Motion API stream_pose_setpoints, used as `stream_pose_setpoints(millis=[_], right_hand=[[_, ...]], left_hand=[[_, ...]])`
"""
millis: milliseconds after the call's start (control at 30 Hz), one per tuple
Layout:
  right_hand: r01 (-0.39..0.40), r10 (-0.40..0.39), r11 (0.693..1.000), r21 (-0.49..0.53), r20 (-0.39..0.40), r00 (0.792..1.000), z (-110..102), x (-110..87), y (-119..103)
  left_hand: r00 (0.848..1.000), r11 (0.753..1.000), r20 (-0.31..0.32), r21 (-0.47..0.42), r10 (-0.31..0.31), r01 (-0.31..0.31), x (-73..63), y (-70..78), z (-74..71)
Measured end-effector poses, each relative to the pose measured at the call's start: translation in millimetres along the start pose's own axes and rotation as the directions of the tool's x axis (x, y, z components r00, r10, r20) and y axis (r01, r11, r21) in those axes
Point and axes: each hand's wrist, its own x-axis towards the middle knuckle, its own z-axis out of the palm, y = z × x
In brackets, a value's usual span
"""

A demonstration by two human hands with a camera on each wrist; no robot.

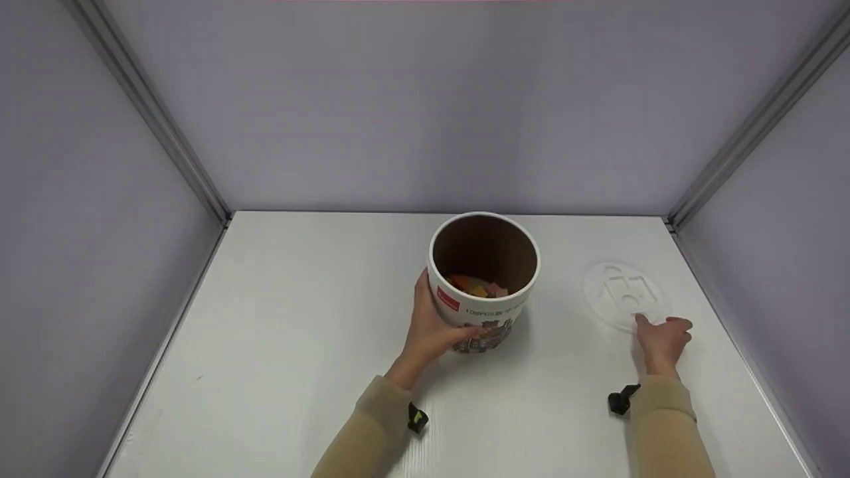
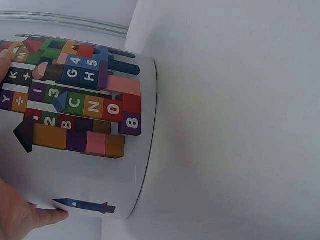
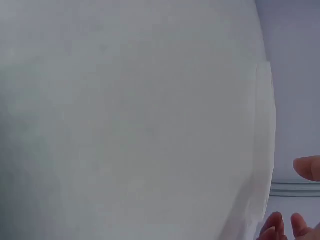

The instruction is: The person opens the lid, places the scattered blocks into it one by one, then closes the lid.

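Observation:
My left hand (image 1: 435, 328) grips the side of a white cardboard bucket (image 1: 448, 279), thumb across its front and fingers round its left side. Inside the open-topped bucket, colourful pieces (image 1: 477, 287) lie at the bottom. Printed letter and number blocks cover its wall in the left wrist view, where its lower rim (image 2: 150, 125) shows against the white table. Over on the right, my right hand (image 1: 663, 342) is at the near edge of a round white lid (image 1: 624, 292) lying flat. Its thumb (image 3: 307, 167) stands apart from the fingers in the right wrist view.
The white table (image 1: 279, 332) is bounded by a back wall (image 1: 425, 106) and side walls, with metal frame posts (image 1: 159, 113) at the corners. A dark wrist camera (image 1: 621, 400) sits by the right sleeve, another (image 1: 417, 419) by the left.

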Motion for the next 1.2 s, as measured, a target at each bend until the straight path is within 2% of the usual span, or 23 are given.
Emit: stream_pose_setpoints(millis=[100,200,367,533,600,833,1200], right_hand=[[-0.07,0.071,0.997,-0.017,0.084,0.994,-10,6.7,4],[-0.104,0.112,0.993,-0.063,0.145,0.983,-17,10.4,5],[-0.098,0.108,0.993,-0.069,0.163,0.981,-24,13.6,8],[-0.054,0.068,0.995,-0.085,0.168,0.983,-25,12.1,9],[-0.037,0.053,0.995,-0.092,0.173,0.983,-25,10.8,8],[-0.022,0.041,0.995,-0.098,0.193,0.98,-23,10.6,6],[-0.037,0.056,0.993,-0.114,0.169,0.984,-18,14.7,4]], left_hand=[[1.0,1.0,-0.002,-0.008,0.008,-0.008,0.5,-2.8,0.8],[1.0,1.0,-0.004,0.001,0.012,-0.012,1.0,-12.4,3.4],[1.0,0.999,0.014,0.044,-0.018,0.017,2.0,-33.9,7.0],[0.999,0.999,0.029,0.044,-0.027,0.026,2.0,-40.2,7.5],[0.999,0.998,0.03,0.049,-0.027,0.026,2.2,-39.0,7.4],[1.0,1.0,0.011,0.009,-0.004,0.004,0.3,-3.0,0.6],[1.0,1.0,0.005,0.019,-0.003,0.003,-0.8,0.2,-1.3]])
